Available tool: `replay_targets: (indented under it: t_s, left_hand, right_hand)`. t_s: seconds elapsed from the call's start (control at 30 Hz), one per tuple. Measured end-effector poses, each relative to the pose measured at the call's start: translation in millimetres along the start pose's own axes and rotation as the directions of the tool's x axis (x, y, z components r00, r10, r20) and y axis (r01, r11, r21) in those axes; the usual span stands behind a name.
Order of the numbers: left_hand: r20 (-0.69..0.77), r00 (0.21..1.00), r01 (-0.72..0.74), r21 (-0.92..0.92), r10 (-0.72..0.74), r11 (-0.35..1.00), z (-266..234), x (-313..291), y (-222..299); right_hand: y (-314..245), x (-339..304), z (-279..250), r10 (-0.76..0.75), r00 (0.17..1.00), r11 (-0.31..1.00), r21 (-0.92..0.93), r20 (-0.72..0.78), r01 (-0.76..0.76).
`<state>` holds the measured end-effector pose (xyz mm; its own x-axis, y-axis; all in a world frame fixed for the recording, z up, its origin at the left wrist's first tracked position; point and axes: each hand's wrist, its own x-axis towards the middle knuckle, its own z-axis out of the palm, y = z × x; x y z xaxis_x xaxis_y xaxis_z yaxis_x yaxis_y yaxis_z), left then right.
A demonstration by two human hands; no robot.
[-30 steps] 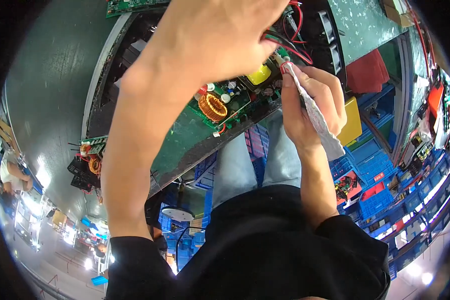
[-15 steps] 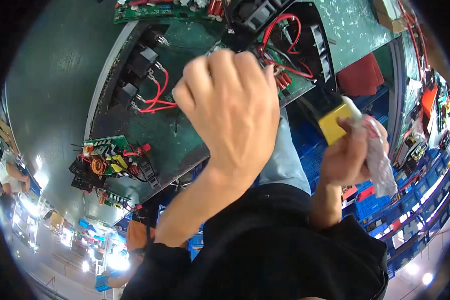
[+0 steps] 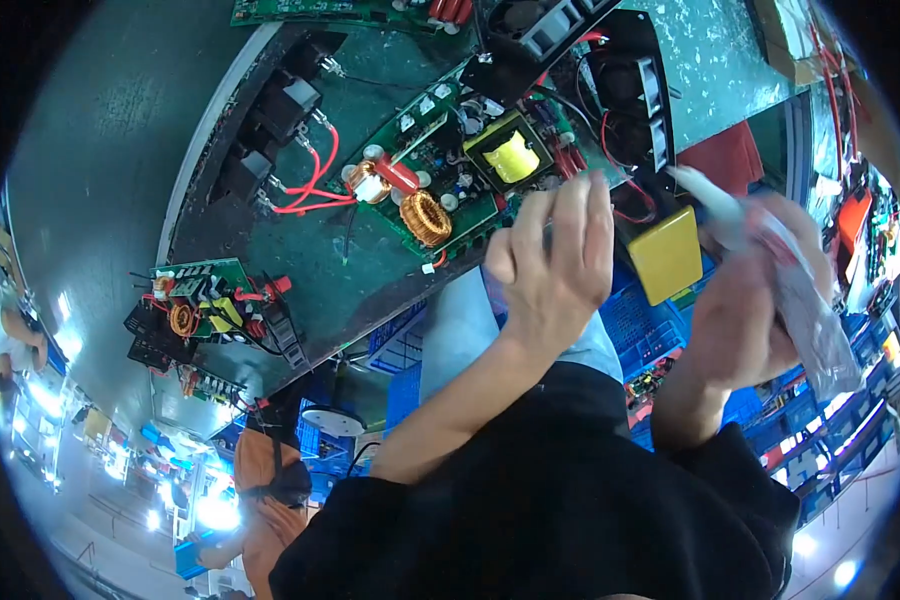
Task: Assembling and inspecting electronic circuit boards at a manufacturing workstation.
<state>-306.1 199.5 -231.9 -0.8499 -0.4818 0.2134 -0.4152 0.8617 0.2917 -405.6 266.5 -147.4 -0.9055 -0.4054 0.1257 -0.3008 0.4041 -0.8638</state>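
My left hand (image 3: 555, 265) hovers past the near edge of the bench, its fingers bent and the thumb side pressed together; what it pinches, if anything, is hidden. To its right, my right hand (image 3: 745, 310) is closed around a soft, crumpled tube (image 3: 815, 315) with a white nozzle (image 3: 707, 192). A flat yellow square piece (image 3: 667, 257) sits at that hand's fingers, seemingly held with the tube. Ahead and left lies a green circuit board (image 3: 430, 150) carrying a copper ring coil (image 3: 426, 219) and a yellow-wound transformer (image 3: 511, 155).
Black panels with sockets (image 3: 290, 108) and red wires lie left of the board; black fan housings (image 3: 625, 95) stand behind it. A smaller populated board (image 3: 205, 305) rests at the left. Blue crates (image 3: 645, 325) are below the bench. A person in orange (image 3: 270, 480) is at lower left.
My left hand has drawn back and to the right from above the board, uncovering it. My right hand has moved slightly right with the tube; the yellow piece has tilted and lowered a little.
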Motion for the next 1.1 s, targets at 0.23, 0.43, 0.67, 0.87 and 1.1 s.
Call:
replay_targets:
  t_s: [0.23, 0.43, 0.67, 0.87, 1.1]
  left_hand:
    - [-0.007, 0.996, -0.091, -0.285, 0.093, 0.954, 7, -10, -6]
    - [-0.058, 0.987, -0.160, -0.387, 0.149, 0.908, 14, -12, -10]
    - [-0.083, 0.979, -0.203, -0.396, 0.185, 0.896, 20, -12, -13]
    - [-0.074, 0.979, -0.202, -0.411, 0.188, 0.889, 21, -14, -16]
    - [-0.067, 0.977, -0.209, -0.443, 0.200, 0.872, 23, -18, -19]
  right_hand:
    - [32, 16, 32, -0.165, 0.954, 0.969, -0.138, 0.251, 0.204]
    - [39, 8, 45, -0.119, 0.962, 0.947, -0.263, 0.247, 0.185]
    - [38, 14, 45, -0.149, 0.943, 0.936, -0.267, 0.296, 0.231]
    - [37, 12, 46, -0.166, 0.935, 0.920, -0.291, 0.313, 0.261]
    - [43, 10, 48, -0.244, 0.916, 0.882, -0.319, 0.318, 0.345]
